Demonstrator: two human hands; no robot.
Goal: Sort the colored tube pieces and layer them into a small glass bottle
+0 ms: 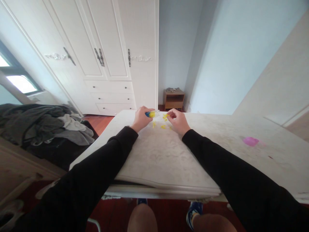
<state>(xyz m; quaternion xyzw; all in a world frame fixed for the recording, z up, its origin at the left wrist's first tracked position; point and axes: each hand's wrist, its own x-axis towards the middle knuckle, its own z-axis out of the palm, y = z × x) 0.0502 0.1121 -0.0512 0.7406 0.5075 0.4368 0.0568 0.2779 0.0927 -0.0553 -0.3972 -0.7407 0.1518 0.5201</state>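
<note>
My left hand (142,119) is wrapped round a small clear bottle (154,113) lying on its side, its mouth pointing right. Yellow bits and something blue show inside it. Across from the mouth, my right hand (178,120) has its thumb and fingertips pinched together at a small cluster of yellow pieces (165,117). What exactly sits between the fingertips is too small to make out. A few more yellow pieces (163,127) lie loose on the white tabletop (159,154) between and below the hands.
A pink object (251,141) lies on the table at the right. Left of the table is a heap of dark and grey clothes (43,125). Behind stand a white wardrobe (108,48) and a small wooden cabinet (173,100) with a cloth on top.
</note>
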